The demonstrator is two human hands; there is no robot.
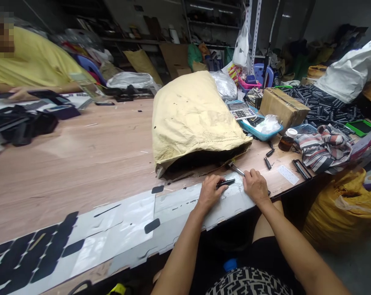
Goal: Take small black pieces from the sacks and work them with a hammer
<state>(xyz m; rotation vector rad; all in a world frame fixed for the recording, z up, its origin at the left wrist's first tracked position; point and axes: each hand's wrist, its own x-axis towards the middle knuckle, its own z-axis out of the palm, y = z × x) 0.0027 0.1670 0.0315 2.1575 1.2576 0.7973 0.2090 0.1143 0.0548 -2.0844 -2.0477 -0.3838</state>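
My left hand (210, 191) is closed on a slim black part (226, 183), held just above the grey-white board along the table's near edge. My right hand (256, 186) grips a narrow silver metal tool (237, 169); its far end points toward the sack and its kind is unclear. Right in front of both hands lies a large cream sack (191, 119), its dark mouth facing me and its contents hidden in shadow. Flat black rounded pieces (152, 225) lie on the board (179, 217) left of my hands.
At right stand a calculator (241, 110), blue tray (262, 130), cardboard box (283, 107), brown jar (286, 141) and striped cloth (325, 149). Many black parts (320, 104) are heaped behind. A person in yellow (35, 57) sits across at left. A yellow sack (345, 213) stands beside the table.
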